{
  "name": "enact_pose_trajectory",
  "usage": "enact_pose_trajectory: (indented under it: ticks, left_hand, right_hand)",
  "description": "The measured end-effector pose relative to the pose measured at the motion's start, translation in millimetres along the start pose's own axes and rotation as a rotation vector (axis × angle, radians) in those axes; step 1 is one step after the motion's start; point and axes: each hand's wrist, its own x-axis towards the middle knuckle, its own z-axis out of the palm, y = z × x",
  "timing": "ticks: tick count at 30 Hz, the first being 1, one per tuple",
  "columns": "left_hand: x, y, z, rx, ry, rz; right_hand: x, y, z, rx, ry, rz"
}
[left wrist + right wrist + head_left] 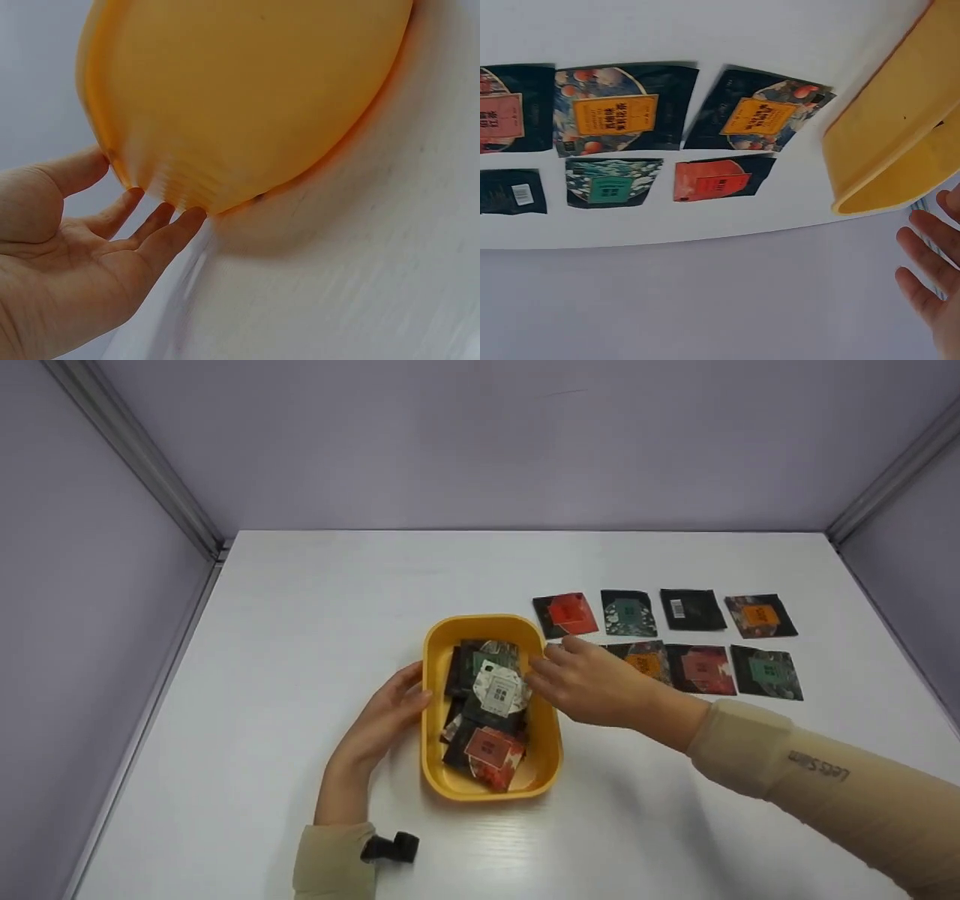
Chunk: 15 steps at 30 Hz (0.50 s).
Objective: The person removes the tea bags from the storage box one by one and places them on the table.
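A yellow plastic bin [555, 750] stands mid-table with several dark tea sachets inside. On top lie a white-labelled sachet [497, 694], a red-labelled sachet [487, 754] and a green-labelled sachet [491, 654]. My left hand [379, 720] rests its fingertips on the bin's left side; in the left wrist view the thumb and fingers [161, 232] touch the yellow wall. Over the bin's right rim reaches my right hand [592, 682], its fingertips close to the white-labelled sachet. In the right wrist view, that hand's fingers [930, 255] are spread beside the rim, nothing visible in them.
Two rows of tea sachets lie on the white table [300, 622] right of the bin, among them a red sachet [566, 615], a back-side-up sachet [692, 610] and a green sachet [766, 671]. My right forearm passes in front of them. Pale walls [525, 450] enclose the table.
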Motion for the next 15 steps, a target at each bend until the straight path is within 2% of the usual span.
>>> enact_pose_trajectory:
  ticks: [3,7,10,15]
  left_hand:
    - [0.2,-0.1,-0.1,-0.004,-0.005,0.007]
    - [0.1,-0.6,0.0,-0.01,-0.021,0.02]
    - [0.5,-1.2,-0.2,-0.029,-0.039,0.028]
    - [0.7,-0.7,-0.5,-0.04,-0.048,0.032]
  right_hand:
    - [15.2,-4,1,0.038,-0.042,-0.061]
    - [33.7,-10,5,0.083,-0.137,-0.107]
    - [46.2,-15,7,0.082,-0.204,-0.104]
    - [64.6,-24,7,0.066,-0.33,-0.051]
